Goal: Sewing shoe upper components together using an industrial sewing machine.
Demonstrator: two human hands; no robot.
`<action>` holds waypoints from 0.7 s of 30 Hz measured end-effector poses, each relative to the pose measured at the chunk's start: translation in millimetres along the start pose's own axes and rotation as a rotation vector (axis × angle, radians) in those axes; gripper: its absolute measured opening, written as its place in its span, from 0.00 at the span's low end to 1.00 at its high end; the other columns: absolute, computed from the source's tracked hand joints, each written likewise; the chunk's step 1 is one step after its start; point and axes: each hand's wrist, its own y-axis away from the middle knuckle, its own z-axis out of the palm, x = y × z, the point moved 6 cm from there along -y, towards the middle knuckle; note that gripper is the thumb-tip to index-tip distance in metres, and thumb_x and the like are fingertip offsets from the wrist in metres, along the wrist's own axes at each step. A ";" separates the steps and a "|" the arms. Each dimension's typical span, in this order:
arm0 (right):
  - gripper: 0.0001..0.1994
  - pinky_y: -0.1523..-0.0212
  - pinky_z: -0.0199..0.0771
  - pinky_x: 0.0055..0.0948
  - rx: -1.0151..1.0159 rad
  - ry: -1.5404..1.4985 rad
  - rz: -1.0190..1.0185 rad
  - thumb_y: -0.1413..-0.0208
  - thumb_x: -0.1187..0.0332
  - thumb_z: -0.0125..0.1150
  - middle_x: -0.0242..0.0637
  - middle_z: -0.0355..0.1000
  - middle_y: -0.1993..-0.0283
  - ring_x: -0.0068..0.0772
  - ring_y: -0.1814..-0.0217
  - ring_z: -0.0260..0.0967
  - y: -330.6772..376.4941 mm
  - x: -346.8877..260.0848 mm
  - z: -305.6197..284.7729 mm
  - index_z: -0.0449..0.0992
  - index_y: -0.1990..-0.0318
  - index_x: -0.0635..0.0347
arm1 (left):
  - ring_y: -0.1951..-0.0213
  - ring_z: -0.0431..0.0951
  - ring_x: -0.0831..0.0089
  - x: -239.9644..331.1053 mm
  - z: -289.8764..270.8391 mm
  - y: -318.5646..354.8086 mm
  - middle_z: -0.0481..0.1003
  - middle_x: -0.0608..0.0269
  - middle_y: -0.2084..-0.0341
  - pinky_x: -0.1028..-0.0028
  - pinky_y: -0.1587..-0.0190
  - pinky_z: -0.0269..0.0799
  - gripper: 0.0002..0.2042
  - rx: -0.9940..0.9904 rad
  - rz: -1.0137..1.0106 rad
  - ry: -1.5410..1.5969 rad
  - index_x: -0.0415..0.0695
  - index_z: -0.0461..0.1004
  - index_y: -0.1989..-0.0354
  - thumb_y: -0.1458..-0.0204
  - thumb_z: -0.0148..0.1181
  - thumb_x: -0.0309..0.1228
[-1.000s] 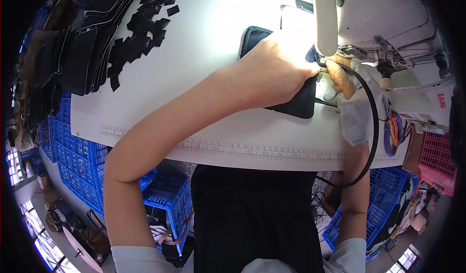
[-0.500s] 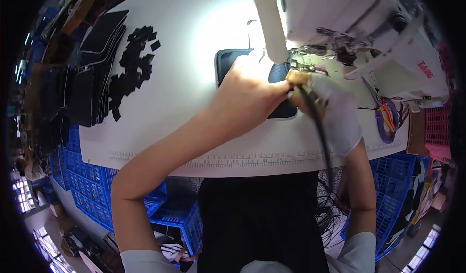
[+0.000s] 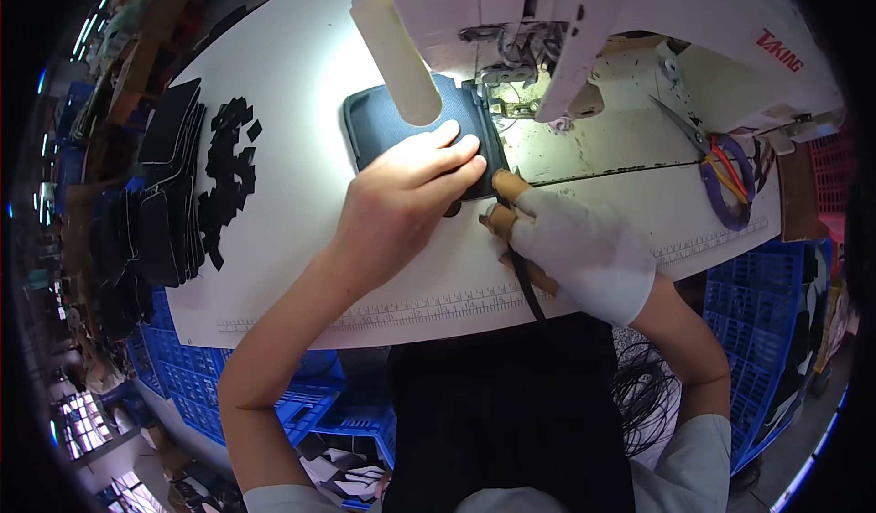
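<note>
A dark blue fabric panel (image 3: 370, 116) with rounded corners lies on the white table, its right edge at the needle area of a sewing machine (image 3: 538, 57). My left hand (image 3: 397, 194) rests on it, fingers stretched flat over the cloth; the thumb is mostly hidden. A narrow black strip (image 3: 526, 290) runs down from the panel's right edge toward the table's front. My right hand (image 3: 579, 248), in a white glove with tan finger covers, pinches this strip just below the panel's lower right corner.
A pale lamp (image 3: 399, 62) hangs over the panel. Purple-handled scissors (image 3: 730, 185) lie at the right. Small black squares (image 3: 233, 171) and stacked black panels (image 3: 172, 134) lie at the left. A printed ruler (image 3: 411, 309) follows the front edge; blue crates (image 3: 757, 331) stand below.
The view has shifted. My right hand has moved down and away from my left, with the strip in its fingers. My left hand's fingers now lie flatter on the panel.
</note>
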 end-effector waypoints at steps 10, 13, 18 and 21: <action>0.11 0.76 0.67 0.29 0.264 0.718 -0.289 0.43 0.67 0.60 0.40 0.72 0.49 0.32 0.72 0.70 -2.3 -18.7 -5.8 0.76 0.53 0.56 | 0.59 0.80 0.67 -39.5 -3.8 -10.5 0.82 0.66 0.56 0.70 0.55 0.75 0.13 -0.031 -0.072 -0.082 0.44 0.82 0.56 0.51 0.64 0.24; 0.12 0.74 0.70 0.29 0.281 0.708 -0.279 0.45 0.67 0.63 0.41 0.71 0.45 0.32 0.69 0.72 -3.9 -21.5 -8.8 0.78 0.53 0.56 | 0.62 0.80 0.67 -50.4 -2.8 -14.1 0.82 0.64 0.58 0.70 0.58 0.75 0.13 -0.037 -0.102 -0.124 0.44 0.82 0.55 0.50 0.63 0.25; 0.15 0.71 0.73 0.27 0.366 0.745 -0.360 0.45 0.66 0.64 0.42 0.72 0.44 0.33 0.67 0.74 -4.2 -32.6 -11.7 0.78 0.49 0.55 | 0.65 0.78 0.64 -68.5 -4.7 -20.5 0.81 0.58 0.61 0.68 0.60 0.74 0.12 -0.028 -0.183 0.008 0.41 0.81 0.56 0.48 0.61 0.26; 0.16 0.68 0.74 0.26 0.348 0.713 -0.307 0.46 0.68 0.66 0.43 0.73 0.45 0.33 0.63 0.75 0.7 -32.6 -9.3 0.78 0.49 0.56 | 0.65 0.78 0.67 -76.0 -7.9 -29.3 0.81 0.59 0.62 0.70 0.60 0.74 0.11 -0.016 -0.150 0.084 0.41 0.82 0.56 0.46 0.60 0.26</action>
